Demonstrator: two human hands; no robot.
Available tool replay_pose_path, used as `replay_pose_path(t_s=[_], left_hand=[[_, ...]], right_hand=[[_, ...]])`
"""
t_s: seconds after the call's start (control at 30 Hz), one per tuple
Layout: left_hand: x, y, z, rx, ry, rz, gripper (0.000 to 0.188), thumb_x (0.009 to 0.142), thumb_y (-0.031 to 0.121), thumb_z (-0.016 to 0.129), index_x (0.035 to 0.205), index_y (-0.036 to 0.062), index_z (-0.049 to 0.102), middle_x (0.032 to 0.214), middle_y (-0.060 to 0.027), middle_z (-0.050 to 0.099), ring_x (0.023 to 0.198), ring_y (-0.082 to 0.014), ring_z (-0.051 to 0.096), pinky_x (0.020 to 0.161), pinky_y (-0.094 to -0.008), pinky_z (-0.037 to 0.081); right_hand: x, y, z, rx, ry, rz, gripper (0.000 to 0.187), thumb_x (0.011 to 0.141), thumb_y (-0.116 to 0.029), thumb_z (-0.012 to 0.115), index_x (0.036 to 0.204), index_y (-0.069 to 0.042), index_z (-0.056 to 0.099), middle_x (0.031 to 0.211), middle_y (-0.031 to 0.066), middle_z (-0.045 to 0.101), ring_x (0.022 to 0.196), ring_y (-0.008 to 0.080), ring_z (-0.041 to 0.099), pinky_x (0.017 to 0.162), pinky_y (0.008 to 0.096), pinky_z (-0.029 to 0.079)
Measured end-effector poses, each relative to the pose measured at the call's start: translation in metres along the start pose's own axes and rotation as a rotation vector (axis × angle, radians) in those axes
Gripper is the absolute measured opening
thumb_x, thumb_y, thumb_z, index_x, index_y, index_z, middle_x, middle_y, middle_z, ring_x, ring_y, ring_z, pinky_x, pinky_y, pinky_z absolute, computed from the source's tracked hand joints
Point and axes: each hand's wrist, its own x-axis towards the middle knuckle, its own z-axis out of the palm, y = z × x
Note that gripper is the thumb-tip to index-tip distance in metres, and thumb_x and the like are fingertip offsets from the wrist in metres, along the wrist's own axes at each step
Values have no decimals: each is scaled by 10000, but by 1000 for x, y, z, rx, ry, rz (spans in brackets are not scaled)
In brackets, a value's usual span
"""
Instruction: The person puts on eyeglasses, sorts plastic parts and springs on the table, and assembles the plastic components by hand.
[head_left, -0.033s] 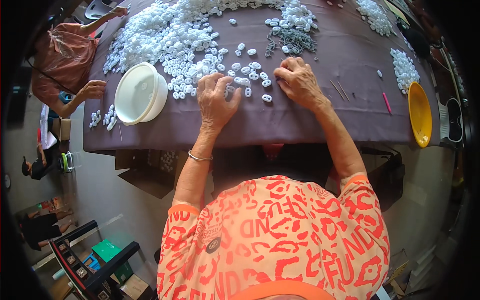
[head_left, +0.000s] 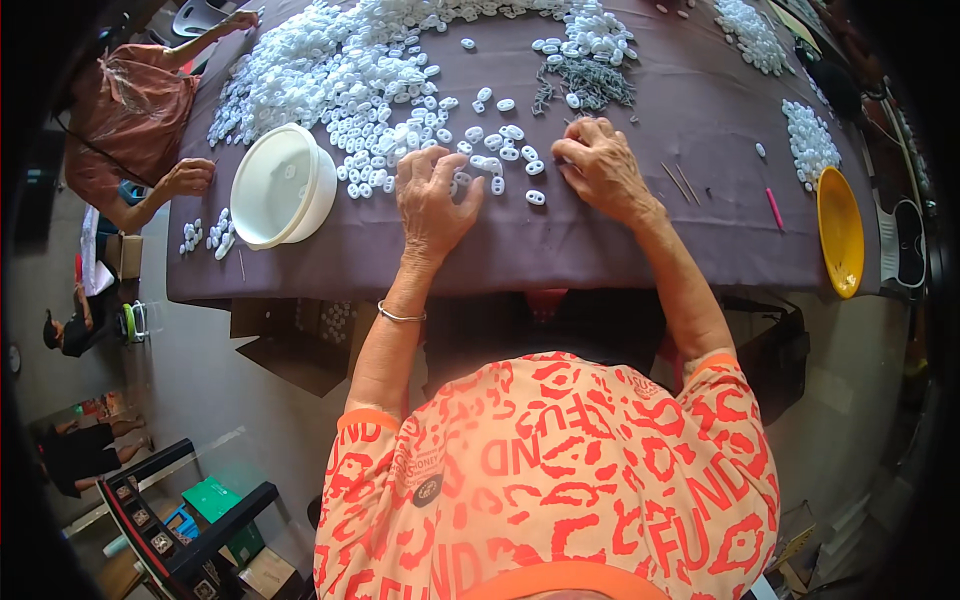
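My left hand point(head_left: 433, 200) rests on the cloth at the near edge of a spread of white oval pieces with two holes point(head_left: 400, 135). Its fingers are bent and the thumb stands apart; some pieces lie by its fingertips. My right hand point(head_left: 605, 170) is closed, fingers curled toward the thumb; anything in the pinch is too small or hidden to make out. Several loose white pieces point(head_left: 512, 132) lie between the two hands. Beyond the right hand sits a heap of small grey parts point(head_left: 590, 82), with more white pieces behind it.
A white round tub point(head_left: 322, 195) stands left, a yellow oval dish point(head_left: 841, 232) at the right edge. Near the right forearm lie two thin sticks point(head_left: 680, 182) and a pink pen-like stick point(head_left: 775, 208). Another person's hand point(head_left: 188, 177) rests at the table's left edge.
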Motion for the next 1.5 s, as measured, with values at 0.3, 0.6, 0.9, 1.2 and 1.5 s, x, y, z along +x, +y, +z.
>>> replay_pose_path(t_s=[0.3, 0.6, 0.9, 1.2, 1.5], left_hand=[[3, 0, 0, 12, -36, 13, 276, 625, 148, 736, 879, 121, 631, 996, -80, 540, 984, -275, 477, 862, -388, 378], [4, 3, -4, 0, -123, -8, 344, 610, 187, 731, 928, 147, 605, 1080, -84, 483, 1086, -286, 413, 907, -415, 333], [2, 2, -2, -1, -90, -32, 350, 607, 197, 743, 911, 115, 590, 1070, -100, 479, 1069, -302, 415, 919, -429, 336], [1, -2, -6, -3, -86, -20, 350, 608, 194, 743, 912, 109, 592, 1061, -102, 488, 1054, -301, 424, 919, -428, 338], [2, -1, -3, 10, -107, 15, 358, 605, 171, 742, 924, 108, 593, 1062, -96, 500, 1053, -298, 425, 910, -415, 346]], right_hand=[[43, -10, 33, 34, 49, -64, 180, 727, -116, 635, 906, -117, 614, 911, 48, 540, 901, 238, 515, 751, 379, 415], [36, 0, 18, 182, -14, 19, 161, 747, -138, 625, 900, -102, 589, 868, 49, 547, 883, 242, 525, 762, 366, 412], [79, 6, 37, 106, -261, -53, 151, 741, -115, 611, 878, -81, 557, 853, 92, 540, 890, 284, 539, 738, 391, 440], [64, 17, 0, 448, -84, 64, 134, 788, -129, 609, 831, -23, 539, 708, 76, 537, 637, 184, 538, 577, 311, 438], [-20, 47, -46, 814, -32, 544, 16, 829, -25, 584, 821, -32, 573, 676, -49, 503, 595, 30, 437, 522, 181, 367]])
